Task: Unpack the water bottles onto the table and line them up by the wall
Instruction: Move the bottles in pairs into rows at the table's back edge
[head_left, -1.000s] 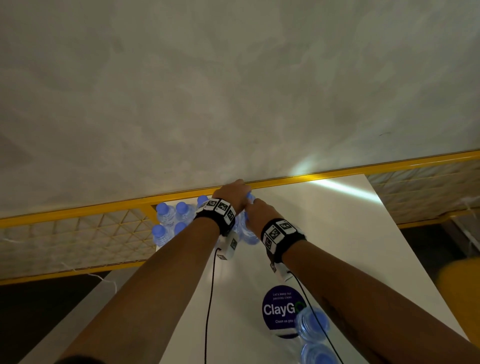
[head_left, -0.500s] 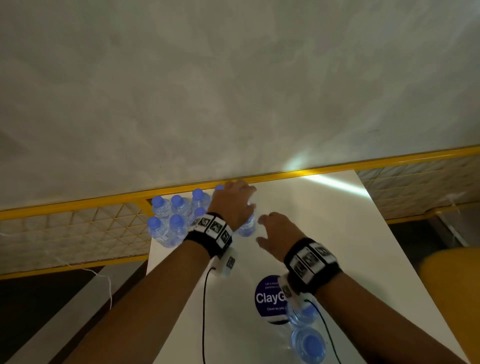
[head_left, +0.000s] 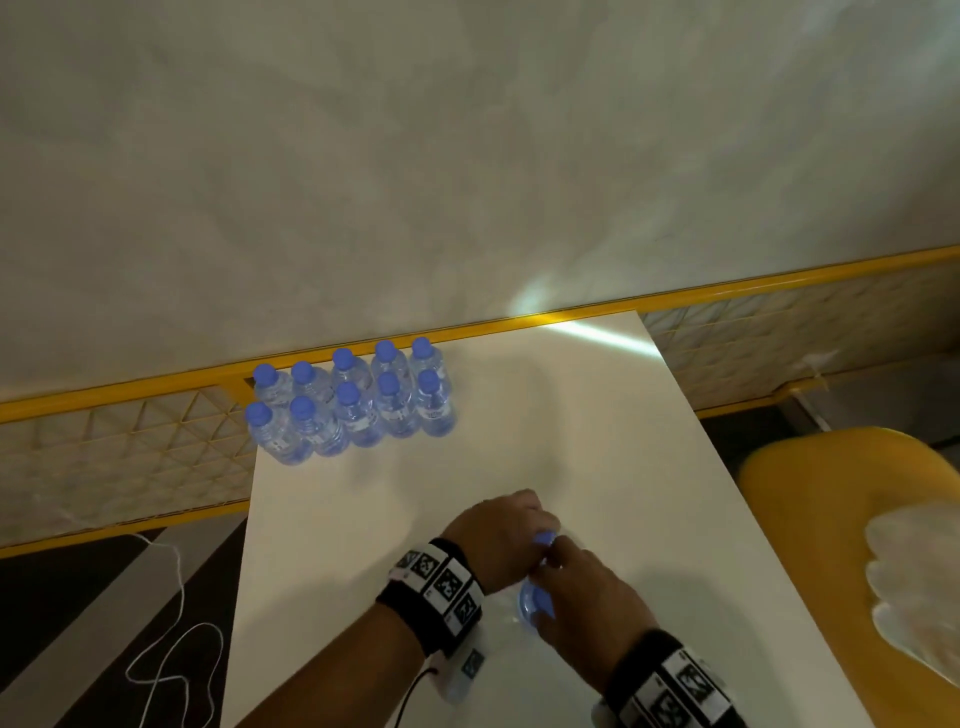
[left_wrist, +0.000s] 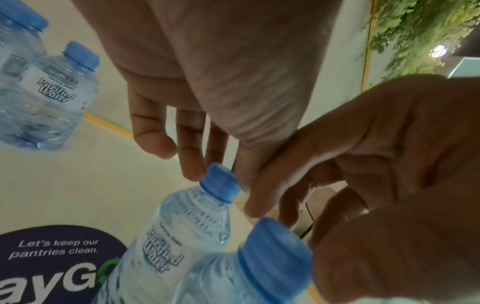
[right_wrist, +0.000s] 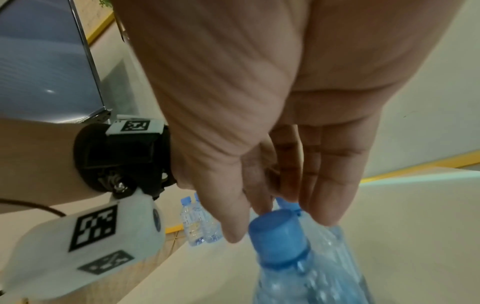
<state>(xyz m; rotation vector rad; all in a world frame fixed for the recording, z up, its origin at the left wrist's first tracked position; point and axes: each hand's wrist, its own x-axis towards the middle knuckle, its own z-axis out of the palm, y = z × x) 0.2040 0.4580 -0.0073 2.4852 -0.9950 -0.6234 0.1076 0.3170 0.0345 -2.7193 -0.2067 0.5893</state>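
Several blue-capped water bottles (head_left: 353, 402) stand in two rows at the far left of the white table (head_left: 571, 415), against the yellow rail by the wall. Two more bottles stand near the front edge under my hands. My left hand (head_left: 498, 535) reaches down on the farther bottle (left_wrist: 187, 224); a finger and the thumb pinch its cap (left_wrist: 219, 185). My right hand (head_left: 587, 592) hangs over the nearer bottle (right_wrist: 298, 277) with straight fingers, thumb and fingers on either side of its cap (right_wrist: 278, 234); whether they touch is unclear.
A round purple ClayGo sticker (left_wrist: 52, 257) lies on the table beside the two front bottles. A yellow chair (head_left: 810, 519) with crumpled clear plastic wrap (head_left: 914, 587) stands at the right. A white cord (head_left: 171, 623) lies on the floor at the left.
Both hands have come back from the bottle group at the wall to the two bottles near the front edge. The bottle set down stays in the group.
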